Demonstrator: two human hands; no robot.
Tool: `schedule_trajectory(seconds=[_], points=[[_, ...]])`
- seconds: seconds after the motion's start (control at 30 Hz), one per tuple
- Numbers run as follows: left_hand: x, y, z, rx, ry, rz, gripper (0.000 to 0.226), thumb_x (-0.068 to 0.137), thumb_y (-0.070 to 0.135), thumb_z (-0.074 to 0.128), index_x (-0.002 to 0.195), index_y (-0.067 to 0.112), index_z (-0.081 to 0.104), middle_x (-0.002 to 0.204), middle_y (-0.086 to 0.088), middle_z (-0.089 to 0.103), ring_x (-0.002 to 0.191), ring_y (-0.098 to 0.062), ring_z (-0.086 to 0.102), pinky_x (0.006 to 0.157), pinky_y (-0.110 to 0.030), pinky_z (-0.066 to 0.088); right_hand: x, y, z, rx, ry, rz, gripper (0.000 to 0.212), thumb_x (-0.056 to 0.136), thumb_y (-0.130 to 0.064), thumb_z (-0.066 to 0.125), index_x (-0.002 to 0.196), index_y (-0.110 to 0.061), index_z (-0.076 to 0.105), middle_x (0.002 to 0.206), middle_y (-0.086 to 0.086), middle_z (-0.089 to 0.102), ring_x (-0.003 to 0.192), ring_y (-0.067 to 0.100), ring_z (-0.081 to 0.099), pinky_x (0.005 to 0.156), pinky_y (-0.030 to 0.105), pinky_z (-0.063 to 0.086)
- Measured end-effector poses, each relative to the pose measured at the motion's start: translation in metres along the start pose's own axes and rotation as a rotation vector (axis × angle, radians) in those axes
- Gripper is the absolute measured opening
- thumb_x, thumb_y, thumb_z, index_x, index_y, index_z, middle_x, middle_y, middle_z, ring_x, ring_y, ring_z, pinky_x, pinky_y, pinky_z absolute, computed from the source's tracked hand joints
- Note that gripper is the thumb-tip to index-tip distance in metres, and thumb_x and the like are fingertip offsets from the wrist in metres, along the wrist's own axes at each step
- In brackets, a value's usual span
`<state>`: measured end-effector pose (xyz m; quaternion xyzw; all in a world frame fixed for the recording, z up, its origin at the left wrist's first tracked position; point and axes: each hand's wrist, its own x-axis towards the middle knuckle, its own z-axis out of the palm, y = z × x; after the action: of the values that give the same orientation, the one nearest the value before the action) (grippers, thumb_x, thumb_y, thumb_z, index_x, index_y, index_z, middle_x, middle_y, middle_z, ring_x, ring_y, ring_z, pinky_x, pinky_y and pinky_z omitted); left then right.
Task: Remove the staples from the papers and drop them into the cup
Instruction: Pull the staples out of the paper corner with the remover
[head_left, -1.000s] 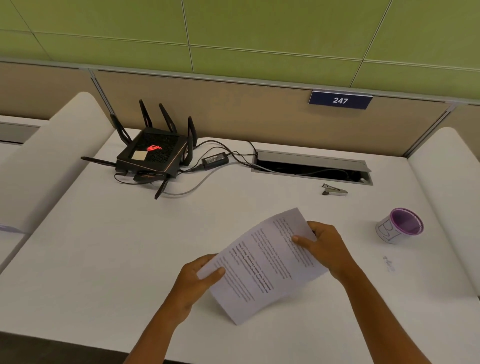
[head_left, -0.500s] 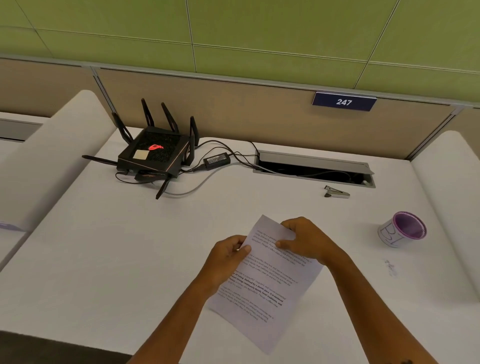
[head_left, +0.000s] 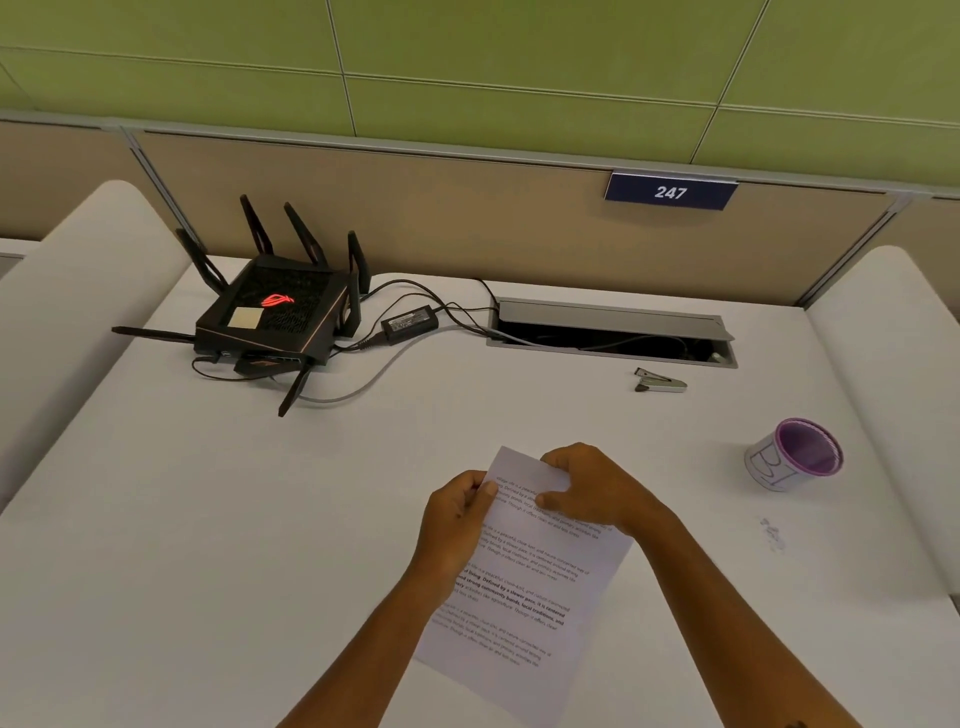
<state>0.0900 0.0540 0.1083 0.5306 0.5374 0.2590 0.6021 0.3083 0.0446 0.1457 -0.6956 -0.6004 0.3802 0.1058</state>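
Note:
White printed papers (head_left: 524, 587) lie at a slant on the white desk (head_left: 218, 519), near the front edge. My left hand (head_left: 456, 519) pinches their upper left edge between thumb and fingers. My right hand (head_left: 589, 488) grips the top corner, fingers curled over it. No staple is visible; the hands cover that corner. A white cup with a purple rim (head_left: 795, 454) stands to the right, apart from the papers. A small metal staple remover (head_left: 660, 382) lies beyond the papers, near the cable slot.
A black router with antennas (head_left: 270, 317) and its power brick and cables (head_left: 410, 325) occupy the back left. An open cable slot (head_left: 613, 332) runs along the back. White side dividers flank the desk. A faint smudge (head_left: 771, 532) marks the desk below the cup.
The papers were turned from lying sideways to lengthwise. Both hands moved together to the top corner; the left hand slid up from the lower edge.

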Motion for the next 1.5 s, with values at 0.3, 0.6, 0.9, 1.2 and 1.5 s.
schedule_trajectory(seconds=[0.3,0.6,0.9,1.2,1.5], points=[[0.027,-0.019,0.007,-0.005,0.111,-0.017,0.02,0.106,0.035,0.055,0.104,0.028,0.073,0.091,0.007,0.079,0.08,-0.012,0.076,0.066,-0.024,0.061,0.04,0.059,-0.023,0.281,0.36,0.183,0.019,0.086,-0.03,0.083,0.1,-0.018,0.077,0.09,0.0,0.078,0.083,0.019,0.073,0.07,0.02,0.055],[0.047,-0.035,0.004,0.05,0.137,-0.062,0.018,0.107,0.03,0.055,0.105,0.031,0.073,0.093,0.019,0.078,0.081,-0.002,0.074,0.066,-0.022,0.059,0.104,0.164,-0.078,-0.145,0.627,0.37,0.065,0.086,-0.022,0.082,0.143,-0.014,0.052,0.149,0.013,0.049,0.14,0.036,0.042,0.11,0.054,0.043],[0.063,-0.047,0.005,0.076,0.13,-0.091,0.019,0.107,0.031,0.055,0.105,0.031,0.074,0.093,0.011,0.08,0.081,-0.01,0.076,0.072,-0.032,0.064,0.144,0.195,-0.102,-0.329,0.412,0.331,0.06,0.093,-0.028,0.075,0.148,-0.022,0.051,0.155,0.009,0.046,0.145,0.033,0.037,0.115,0.054,0.035],[0.067,-0.054,0.0,0.079,0.134,-0.091,0.02,0.107,0.032,0.054,0.107,0.03,0.074,0.094,0.007,0.08,0.082,-0.014,0.077,0.073,-0.035,0.065,0.138,0.192,-0.092,-0.151,0.516,0.287,0.04,0.099,-0.024,0.066,0.138,-0.026,0.057,0.143,0.004,0.061,0.132,0.029,0.054,0.119,0.052,0.031],[0.051,-0.053,-0.008,0.104,0.127,-0.054,0.022,0.107,0.033,0.053,0.11,0.026,0.073,0.094,0.005,0.079,0.079,-0.008,0.075,0.064,-0.024,0.061,0.075,0.1,-0.053,0.27,0.348,0.003,0.035,0.098,-0.022,0.07,0.132,-0.024,0.059,0.124,-0.005,0.068,0.106,-0.007,0.064,0.087,0.008,0.05]])
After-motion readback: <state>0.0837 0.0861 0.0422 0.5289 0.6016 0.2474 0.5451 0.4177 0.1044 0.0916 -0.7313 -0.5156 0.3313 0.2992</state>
